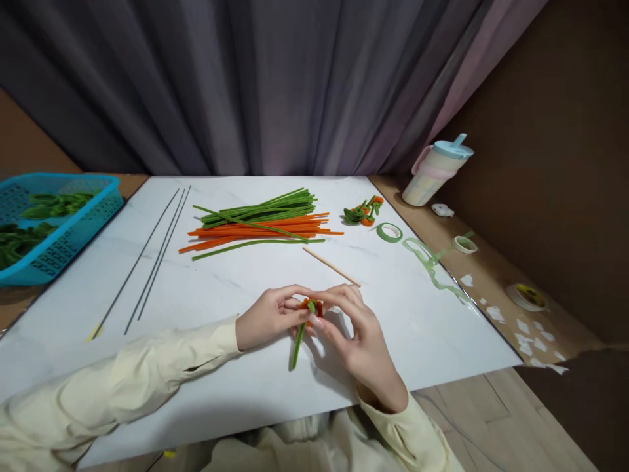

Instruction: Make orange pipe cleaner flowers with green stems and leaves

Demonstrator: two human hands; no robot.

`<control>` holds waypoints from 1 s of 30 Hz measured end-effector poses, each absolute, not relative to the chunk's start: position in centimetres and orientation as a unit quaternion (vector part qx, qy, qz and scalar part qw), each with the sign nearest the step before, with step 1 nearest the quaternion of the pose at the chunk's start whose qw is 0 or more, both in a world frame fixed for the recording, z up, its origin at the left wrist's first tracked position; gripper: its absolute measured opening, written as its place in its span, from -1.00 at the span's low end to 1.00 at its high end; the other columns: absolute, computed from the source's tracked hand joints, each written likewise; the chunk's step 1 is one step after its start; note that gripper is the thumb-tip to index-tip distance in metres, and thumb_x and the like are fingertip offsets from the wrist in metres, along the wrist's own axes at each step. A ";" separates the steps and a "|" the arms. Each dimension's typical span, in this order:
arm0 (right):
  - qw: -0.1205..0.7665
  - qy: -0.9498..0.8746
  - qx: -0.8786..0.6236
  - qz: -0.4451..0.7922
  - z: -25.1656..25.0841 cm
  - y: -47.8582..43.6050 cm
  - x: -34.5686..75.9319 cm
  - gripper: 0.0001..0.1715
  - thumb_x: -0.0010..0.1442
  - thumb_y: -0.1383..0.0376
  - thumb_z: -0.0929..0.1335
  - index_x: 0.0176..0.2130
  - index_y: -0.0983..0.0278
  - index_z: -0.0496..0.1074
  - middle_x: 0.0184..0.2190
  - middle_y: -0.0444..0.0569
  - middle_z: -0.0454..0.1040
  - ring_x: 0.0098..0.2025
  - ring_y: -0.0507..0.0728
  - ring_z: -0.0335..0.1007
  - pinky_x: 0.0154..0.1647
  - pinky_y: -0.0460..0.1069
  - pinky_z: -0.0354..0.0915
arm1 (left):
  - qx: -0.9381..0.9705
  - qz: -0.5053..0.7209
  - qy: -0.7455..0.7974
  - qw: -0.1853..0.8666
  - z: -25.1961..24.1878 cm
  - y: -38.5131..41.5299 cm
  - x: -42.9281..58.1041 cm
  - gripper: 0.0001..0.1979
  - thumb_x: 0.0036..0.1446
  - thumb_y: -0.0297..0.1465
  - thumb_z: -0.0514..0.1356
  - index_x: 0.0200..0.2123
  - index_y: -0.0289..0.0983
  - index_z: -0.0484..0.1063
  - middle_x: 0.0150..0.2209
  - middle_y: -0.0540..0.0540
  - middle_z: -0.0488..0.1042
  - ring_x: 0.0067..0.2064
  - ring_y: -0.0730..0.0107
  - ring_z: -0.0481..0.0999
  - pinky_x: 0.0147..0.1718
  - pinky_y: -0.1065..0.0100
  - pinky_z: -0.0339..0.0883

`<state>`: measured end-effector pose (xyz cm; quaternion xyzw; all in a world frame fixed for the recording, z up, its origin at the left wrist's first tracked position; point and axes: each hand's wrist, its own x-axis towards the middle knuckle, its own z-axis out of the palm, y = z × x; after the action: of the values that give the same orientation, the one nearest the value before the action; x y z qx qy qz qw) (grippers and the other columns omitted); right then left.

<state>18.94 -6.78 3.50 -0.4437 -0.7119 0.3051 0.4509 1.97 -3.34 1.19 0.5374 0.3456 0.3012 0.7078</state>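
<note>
My left hand (pixel 268 314) and my right hand (pixel 356 334) meet at the front middle of the white board (pixel 221 367). Both pinch a small pipe-cleaner piece (pixel 310 306) with an orange coil on top and a green stem (pixel 298 344) hanging down toward me. The fingers of both hands are closed round the orange coil, which is partly hidden. A thin wooden stick (pixel 330 265) lies just beyond my right hand.
A pile of green and orange pipe cleaners (pixel 260 223) lies mid-board. Thin dark wires (pixel 152 259) lie to the left. A blue basket (pixel 54 223) with green pieces stands far left. Finished orange-green pieces (pixel 364 211), green tape rolls (pixel 390 232) and a lidded cup (pixel 435 172) sit right.
</note>
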 end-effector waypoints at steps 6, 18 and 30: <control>0.444 -0.735 -0.402 0.317 3.4 -6.5 18.8 -0.69 0.11 0.44 0.31 -0.31 0.07 0.57 -0.49 -0.12 0.54 -0.35 0.13 0.27 -0.25 0.09 0.22 | 0.558 0.267 0.360 0.698 1.2 -3.5 2.0 -0.68 -0.03 -0.31 0.27 -0.21 -0.33 0.34 -0.54 0.00 0.50 -0.47 0.36 0.54 -0.47 0.41 0.40; 0.453 -0.724 -0.421 0.305 3.6 -6.9 19.1 -0.90 0.11 0.35 0.36 -0.43 0.23 0.48 -0.54 -0.09 0.49 -0.44 0.09 0.31 -0.31 0.04 0.22 | 0.541 0.293 0.379 0.691 1.2 -3.7 2.3 -0.65 -0.04 -0.23 0.28 -0.28 -0.36 0.31 -0.52 -0.06 0.49 -0.50 0.40 0.52 -0.51 0.42 0.39; 0.546 -0.653 -0.478 0.218 1.5 -7.8 18.6 -0.73 0.15 0.46 0.31 -0.13 0.25 0.27 -0.43 -0.12 0.44 -0.43 0.02 0.44 -0.38 -0.07 0.35 | 0.567 0.296 0.393 0.661 1.3 -4.0 2.5 -0.78 0.01 -0.34 0.22 -0.29 -0.34 0.36 -0.45 -0.07 0.49 -0.48 0.34 0.56 -0.47 0.38 0.44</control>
<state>18.56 -7.79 1.50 -0.4779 -0.6528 0.2179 0.5459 2.47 -3.96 1.29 0.5671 0.3927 0.2963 0.6606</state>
